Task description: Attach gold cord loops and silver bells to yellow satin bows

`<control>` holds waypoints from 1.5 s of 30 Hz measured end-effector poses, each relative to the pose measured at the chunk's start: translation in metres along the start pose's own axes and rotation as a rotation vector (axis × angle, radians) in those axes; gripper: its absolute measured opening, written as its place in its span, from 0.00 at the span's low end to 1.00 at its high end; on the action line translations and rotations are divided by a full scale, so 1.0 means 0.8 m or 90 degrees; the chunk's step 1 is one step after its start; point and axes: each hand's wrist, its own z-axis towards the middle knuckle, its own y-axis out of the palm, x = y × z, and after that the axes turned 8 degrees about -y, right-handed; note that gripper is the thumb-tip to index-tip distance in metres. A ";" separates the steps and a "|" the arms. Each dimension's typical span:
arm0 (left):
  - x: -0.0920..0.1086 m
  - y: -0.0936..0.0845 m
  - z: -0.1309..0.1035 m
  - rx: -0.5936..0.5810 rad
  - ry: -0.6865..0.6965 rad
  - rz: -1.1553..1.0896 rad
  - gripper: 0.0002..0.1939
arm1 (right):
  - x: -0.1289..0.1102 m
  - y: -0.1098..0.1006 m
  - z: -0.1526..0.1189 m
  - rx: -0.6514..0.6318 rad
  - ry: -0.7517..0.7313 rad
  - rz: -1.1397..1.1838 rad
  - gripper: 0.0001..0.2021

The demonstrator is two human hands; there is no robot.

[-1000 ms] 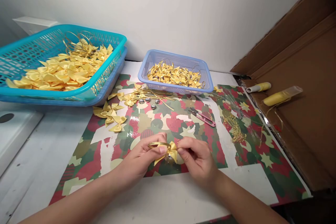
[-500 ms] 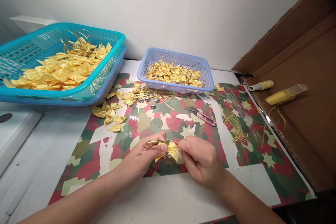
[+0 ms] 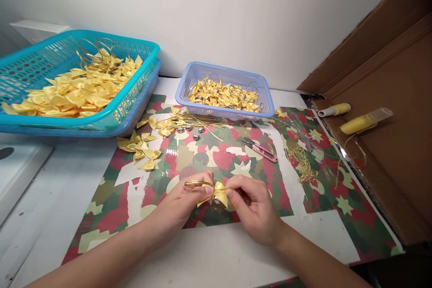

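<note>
Between my two hands, above the front of the patterned sheet, is a yellow ribbon bow (image 3: 220, 192) with a silver jingle bell (image 3: 216, 200) at its lower middle. My left hand (image 3: 191, 195) pinches the bow's left side together with a loop of gold cord (image 3: 195, 183). My right hand (image 3: 251, 200) is closed, thumb against forefinger, at the bow's right edge, seemingly on a thin gold strand. The fingers cover part of the strand. Farther back lie loose yellow bows (image 3: 143, 146), several silver bells (image 3: 196, 136) and straight gold cords (image 3: 202, 121).
A teal basket (image 3: 111, 119) heaped with yellow bows stands at the left. A blue-violet basket (image 3: 226, 110) of finished-looking bows sits at the back. Pink thread snips (image 3: 265, 152) and a gold thread tangle (image 3: 305, 166) lie to the right, near cardboard (image 3: 381, 67) holding two yellow spools.
My right hand has turned a little and its fingers have come closer to the bow's middle. My left hand keeps its pinch, and the bell now shows more clearly.
</note>
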 end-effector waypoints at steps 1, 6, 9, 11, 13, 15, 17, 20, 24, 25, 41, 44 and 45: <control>0.000 0.000 0.000 -0.003 -0.003 -0.005 0.14 | 0.000 0.001 0.000 0.002 0.005 0.006 0.08; 0.005 0.006 0.001 -0.017 -0.008 -0.043 0.16 | 0.005 0.004 -0.002 0.014 0.078 0.111 0.09; 0.007 0.008 0.001 -0.026 -0.013 -0.067 0.17 | 0.008 0.006 -0.002 0.013 0.115 0.242 0.09; 0.006 0.008 0.000 -0.035 -0.012 -0.073 0.17 | 0.009 0.008 -0.001 0.012 0.121 0.303 0.09; 0.005 0.007 0.000 -0.032 -0.012 -0.069 0.16 | 0.008 0.008 0.000 0.013 0.122 0.331 0.09; 0.003 0.007 0.000 -0.021 -0.013 -0.059 0.15 | 0.007 0.009 0.000 0.012 0.122 0.338 0.09; 0.002 0.007 0.001 -0.011 -0.012 -0.046 0.14 | 0.006 0.011 0.000 0.013 0.124 0.336 0.10; 0.001 0.008 0.002 -0.005 -0.007 -0.031 0.14 | 0.004 0.014 0.000 0.020 0.135 0.325 0.10; -0.001 0.006 0.001 0.011 0.015 -0.025 0.14 | 0.001 0.013 0.001 0.056 0.162 0.283 0.10; -0.001 0.004 0.001 0.016 0.026 -0.020 0.14 | 0.000 0.011 0.001 0.068 0.161 0.255 0.09; 0.006 -0.002 0.002 0.064 0.122 0.152 0.15 | -0.007 -0.011 0.003 0.119 0.002 -0.008 0.05; 0.009 -0.002 -0.001 0.145 0.198 0.304 0.16 | -0.013 -0.011 0.004 0.197 -0.174 -0.193 0.07; 0.009 -0.001 -0.002 0.174 0.223 0.358 0.16 | -0.015 -0.008 0.004 0.195 -0.227 -0.248 0.08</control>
